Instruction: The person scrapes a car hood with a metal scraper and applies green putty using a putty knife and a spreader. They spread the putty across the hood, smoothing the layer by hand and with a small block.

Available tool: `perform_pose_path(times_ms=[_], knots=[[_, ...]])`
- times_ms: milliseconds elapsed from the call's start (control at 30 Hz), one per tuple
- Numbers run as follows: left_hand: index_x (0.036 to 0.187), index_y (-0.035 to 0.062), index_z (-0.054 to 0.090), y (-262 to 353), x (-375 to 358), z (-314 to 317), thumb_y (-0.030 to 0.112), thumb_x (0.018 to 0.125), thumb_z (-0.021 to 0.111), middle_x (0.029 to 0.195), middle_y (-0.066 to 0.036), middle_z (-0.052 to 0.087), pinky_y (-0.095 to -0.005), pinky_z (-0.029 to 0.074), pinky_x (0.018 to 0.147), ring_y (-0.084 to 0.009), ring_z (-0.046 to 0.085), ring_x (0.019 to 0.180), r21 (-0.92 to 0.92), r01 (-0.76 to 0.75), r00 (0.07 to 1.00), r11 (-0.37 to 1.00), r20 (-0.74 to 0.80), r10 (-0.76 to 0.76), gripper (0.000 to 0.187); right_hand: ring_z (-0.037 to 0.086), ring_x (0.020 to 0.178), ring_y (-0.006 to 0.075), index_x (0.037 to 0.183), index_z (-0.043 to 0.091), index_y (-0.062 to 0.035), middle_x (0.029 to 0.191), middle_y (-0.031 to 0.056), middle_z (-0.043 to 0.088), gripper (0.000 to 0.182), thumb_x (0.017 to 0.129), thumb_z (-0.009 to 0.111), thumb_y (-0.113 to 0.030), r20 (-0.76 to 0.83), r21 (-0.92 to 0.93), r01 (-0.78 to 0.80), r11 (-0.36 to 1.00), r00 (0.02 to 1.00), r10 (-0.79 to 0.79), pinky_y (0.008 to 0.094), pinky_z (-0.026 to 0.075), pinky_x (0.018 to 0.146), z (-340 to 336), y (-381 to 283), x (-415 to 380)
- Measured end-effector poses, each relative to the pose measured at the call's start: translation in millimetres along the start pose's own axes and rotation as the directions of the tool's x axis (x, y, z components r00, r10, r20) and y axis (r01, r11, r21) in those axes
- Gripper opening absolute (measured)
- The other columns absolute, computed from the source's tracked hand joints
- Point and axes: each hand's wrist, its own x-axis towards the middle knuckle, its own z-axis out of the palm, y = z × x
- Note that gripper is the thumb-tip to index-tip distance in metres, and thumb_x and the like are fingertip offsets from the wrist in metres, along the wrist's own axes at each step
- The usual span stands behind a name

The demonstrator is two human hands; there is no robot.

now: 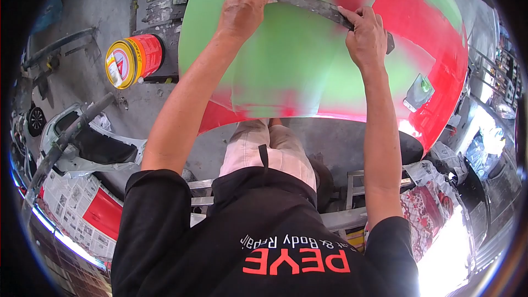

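A large curved car panel (286, 85), red with broad green patches, fills the top middle of the view. Across its upper part lies a long dark flexible strip (314, 6), bowed along the surface. My left hand (246, 12) is closed around the strip's left end. Near the right end, my right hand (367, 36) grips the same strip with thumb and fingers, and its tip sticks out past the hand. The green area below the strip looks smooth, with straight-edged lighter bands. A small squarish shiny plate (419, 92) with a green smear rests on the panel's right side.
A red and yellow can (135, 60) stands left of the panel. A grey bumper-like part (91, 137) and a newspaper-covered red part (82, 203) are at lower left. Metal bars (352, 217) run behind my legs. Plastic-wrapped items (429, 201) lie at lower right.
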Motion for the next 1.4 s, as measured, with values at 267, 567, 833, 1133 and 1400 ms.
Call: perform_pose_path(times_ms=[267, 567, 833, 1133, 1400], knots=[[0.106, 0.0128, 0.075, 6.2, -28.5, -7.6, 0.003, 0.086, 0.067, 0.098, -0.004, 0.07, -0.0384, 0.054, 0.078, -0.0282, 0.067, 0.091, -0.044, 0.032, 0.999, 0.999, -0.011, -0.033, 0.024, 0.058, 0.101, 0.0232, 0.118, 0.075, -0.0273, 0.104, 0.0, 0.061, 0.051, 0.078, 0.065, 0.003, -0.038, 0.008, 0.012, 1.0, 0.999, -0.011, 0.0438, 0.048, 0.085, 6.5, -10.8, -29.2], [0.103, 0.0137, 0.076, 9.7, -32.6, -30.1, 0.007, 0.087, 0.068, 0.099, -0.003, 0.071, -0.0383, 0.055, 0.079, -0.0279, 0.068, 0.094, -0.06, -0.013, 0.998, 0.998, 0.066, 0.017, 0.019, 0.06, 0.1, 0.0257, 0.118, 0.075, -0.0271, 0.105, 0.0035, 0.062, 0.044, 0.084, 0.061, -0.003, 0.129, 0.055, 0.046, 0.997, 0.99, -0.053, 0.0463, 0.049, 0.086, -11.6, -2.2, -37.7], [0.105, 0.0158, 0.076, -0.6, 41.5, 5.3, 0.015, 0.092, 0.066, 0.103, -0.001, 0.07, -0.0404, 0.056, 0.083, -0.0257, 0.067, 0.098, -0.051, -0.085, 0.996, 0.995, -0.03, 0.084, 0.017, 0.062, 0.106, 0.0248, 0.119, 0.075, -0.03, 0.106, 0.0009, 0.066, 0.043, 0.087, 0.06, -0.005, -0.088, -0.124, 0.124, 0.984, 0.987, -0.135, 0.0443, 0.05, 0.09, -21.2, 26.8, 30.8], [0.102, 0.008, 0.076, -1.3, 84.9, 3.5, 0.011, 0.088, 0.065, 0.097, -0.012, 0.071, -0.0424, 0.053, 0.085, -0.0315, 0.067, 0.097, -0.073, -0.103, 0.995, 0.992, 0.001, 0.103, 0.018, 0.062, 0.105, 0.0242, 0.118, 0.077, -0.0306, 0.11, 0.0011, 0.066, 0.045, 0.089, 0.055, -0.005, -0.013, -0.132, 0.043, 0.99, 0.999, -0.045, 0.043, 0.053, 0.086, -29.7, 33.4, 80.2], [0.096, 0.0055, 0.076, -3.0, 92.7, -1.2, 0.01, 0.089, 0.062, 0.095, -0.015, 0.072, -0.0426, 0.055, 0.081, -0.0334, 0.07, 0.093, -0.057, -0.064, 0.992, 0.996, 0.101, 0.069, 0.017, 0.063, 0.106, 0.0302, 0.118, 0.076, -0.0246, 0.108, 0.0062, 0.065, 0.051, 0.085, 0.048, 0.002, 0.153, 0.048, -0.16, 0.986, 0.977, 0.151, 0.046, 0.053, 0.085, -37.1, 27.4, 89.8]])
